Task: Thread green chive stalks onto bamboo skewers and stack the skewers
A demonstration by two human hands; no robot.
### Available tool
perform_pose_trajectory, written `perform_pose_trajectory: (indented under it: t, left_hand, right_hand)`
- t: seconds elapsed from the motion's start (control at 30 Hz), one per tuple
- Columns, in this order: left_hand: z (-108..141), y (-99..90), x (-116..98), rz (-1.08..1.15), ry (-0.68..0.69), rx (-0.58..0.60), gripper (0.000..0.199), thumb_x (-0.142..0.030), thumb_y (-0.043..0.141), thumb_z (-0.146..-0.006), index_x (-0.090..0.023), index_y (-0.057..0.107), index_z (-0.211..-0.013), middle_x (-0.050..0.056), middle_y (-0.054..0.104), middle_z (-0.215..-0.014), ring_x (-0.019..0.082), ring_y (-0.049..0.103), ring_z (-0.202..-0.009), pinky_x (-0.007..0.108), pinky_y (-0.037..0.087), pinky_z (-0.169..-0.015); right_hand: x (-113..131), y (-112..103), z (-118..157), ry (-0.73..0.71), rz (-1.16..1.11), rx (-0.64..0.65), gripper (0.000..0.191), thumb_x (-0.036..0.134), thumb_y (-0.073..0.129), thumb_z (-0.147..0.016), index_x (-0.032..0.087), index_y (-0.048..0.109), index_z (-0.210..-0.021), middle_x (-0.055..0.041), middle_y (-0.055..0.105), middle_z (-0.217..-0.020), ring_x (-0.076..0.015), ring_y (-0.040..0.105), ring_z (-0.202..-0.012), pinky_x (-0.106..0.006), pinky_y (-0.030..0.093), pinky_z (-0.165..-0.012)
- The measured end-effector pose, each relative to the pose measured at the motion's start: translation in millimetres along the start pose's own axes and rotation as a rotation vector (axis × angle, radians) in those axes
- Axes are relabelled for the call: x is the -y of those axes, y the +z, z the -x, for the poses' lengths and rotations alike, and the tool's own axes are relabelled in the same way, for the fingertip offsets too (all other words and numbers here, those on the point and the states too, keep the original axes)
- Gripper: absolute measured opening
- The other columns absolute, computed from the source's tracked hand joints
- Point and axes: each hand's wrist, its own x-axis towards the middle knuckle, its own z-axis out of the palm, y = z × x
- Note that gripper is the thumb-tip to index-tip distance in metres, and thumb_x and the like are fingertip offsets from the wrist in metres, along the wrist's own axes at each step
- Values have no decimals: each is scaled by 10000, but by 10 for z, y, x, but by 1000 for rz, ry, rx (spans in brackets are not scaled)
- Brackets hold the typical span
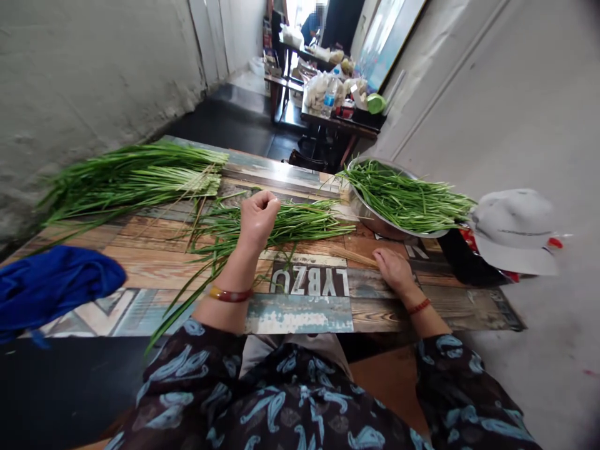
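My left hand is closed in a fist over the middle of a loose spread of long green stalks; what is inside the fingers, if anything, is hidden. My right hand is closed around one end of a thin, pale brown bundle, low over the wooden table. On the table's left lies a big pile of green stalks, their pale ends toward the middle. Behind my right hand, a metal bowl is heaped with green stalks.
A blue cloth lies at the left front edge. A pale cap rests at the right, beside a black item. Walls flank both sides. Farther back, another table holds bags and a bottle; a person is beyond.
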Motion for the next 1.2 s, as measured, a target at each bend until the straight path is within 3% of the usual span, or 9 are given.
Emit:
perform_pose_trajectory:
  t: [0.23, 0.43, 0.53, 0.7, 0.8, 0.9, 1.0, 1.07, 1.2]
  left_hand:
    - [35, 32, -28, 33, -31, 19, 173, -198, 515, -669, -173, 428, -522, -41, 364, -518, 87, 321, -536, 225, 243, -527]
    - [47, 50, 6, 22, -30, 81, 178, -202, 511, -680, -173, 424, -527, -47, 345, -521, 82, 307, -526, 223, 236, -518]
    - [78, 82, 5, -47, 15, 131, 179, -212, 510, -693, -172, 435, -535, -43, 356, -538, 88, 313, -545, 220, 249, -524]
    - [190, 205, -4, -170, 95, 415, 181, -232, 505, -716, -158, 488, -551, -30, 441, -573, 97, 404, -590, 225, 299, -569]
    - [265, 274, -14, -197, 79, 588, 191, -247, 516, -726, -147, 516, -562, -24, 479, -589, 98, 430, -603, 226, 315, -584]
    - [293, 287, -28, -188, 23, 637, 221, -270, 532, -747, -143, 528, -567, -26, 479, -593, 95, 422, -599, 222, 320, -577]
    - [246, 245, -10, -139, -29, 592, 236, -307, 558, -775, -139, 577, -610, -15, 524, -617, 103, 455, -617, 223, 355, -594]
    - [177, 192, 44, -106, -57, 454, 226, -329, 554, -803, -139, 627, -704, -5, 566, -653, 110, 477, -628, 225, 375, -603]
    - [27, 57, 209, -321, -14, 190, 190, -286, 533, -830, -140, 643, -777, 6, 583, -677, 121, 490, -641, 234, 379, -610]
  right_hand:
    - [171, -72, 75, -130, -22, 78, 305, 294, 516, -949, 158, 627, -1198, -127, 673, -1065, -242, 614, -984, -365, 477, -832]
    - [-201, -287, 242, -95, 71, 116, 257, 217, 501, -929, 153, 684, -1098, -134, 706, -1014, -245, 643, -955, -379, 490, -824]
    - [-183, -456, 230, -70, 44, 38, 265, 212, 483, -932, 149, 686, -1091, -141, 710, -1010, -251, 654, -943, -396, 505, -832]
    - [551, -563, -103, -112, -164, -252, 306, 224, 462, -961, 180, 623, -1217, -134, 684, -1126, -251, 627, -1054, -413, 488, -926]
    - [1040, -464, -372, -176, -283, -211, 343, 268, 476, -965, 187, 586, -1280, -132, 674, -1169, -257, 616, -1093, -418, 486, -945]
    - [1335, -325, -574, -191, -390, -101, 338, 279, 446, -976, 176, 600, -1259, -112, 720, -1021, -221, 677, -905, -341, 523, -816]
    - [1410, -214, -691, -133, -646, -19, 311, 260, 422, -973, 177, 634, -1185, -34, 691, -712, -162, 653, -655, -279, 510, -691]
    - [1363, -144, -736, -37, -898, 31, 294, 281, 419, -966, 172, 640, -1125, 30, 590, -556, -117, 562, -498, -237, 469, -566]
    - [1186, 26, -772, 273, -1338, 56, 220, 328, 465, -910, 170, 608, -965, 78, 512, -530, -56, 377, -357, -184, 281, -370]
